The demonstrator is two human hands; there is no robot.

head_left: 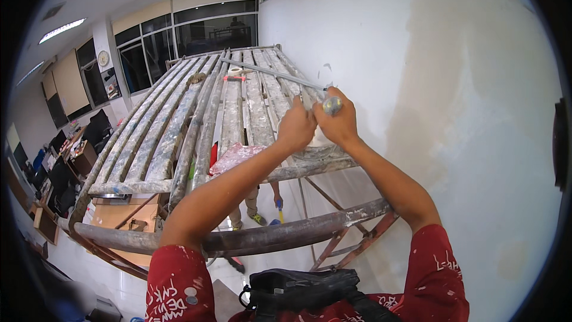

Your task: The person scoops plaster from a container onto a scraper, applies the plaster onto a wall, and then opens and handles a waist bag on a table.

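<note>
Head view: the right hand (339,122) is wrapped round a grey, paint-spattered, round-ended handle (332,105), right of the frame's centre; the left hand (298,124), just beside it on the left, has its fingers curled, though I cannot tell whether they grasp anything. The handle's rounded end faces the camera, so its long axis appears nearly end-on; its far part is hidden. Beyond the hands, a long, straight, thin grey bar (268,73) slants towards upper left, its near end beside the right hand, the nearer of the two; whether it is gripped cannot be told. Below the right hand sits a partly hidden whitish container (322,150); left of it, on the paint-crusted scaffold platform (260,109) of planks and pipes, lies a crumpled pink-and-white plastic sheet (235,158); farther up rests a pale tape roll (236,71); a white wall with a beige patch (426,65) fills the right side.
</note>
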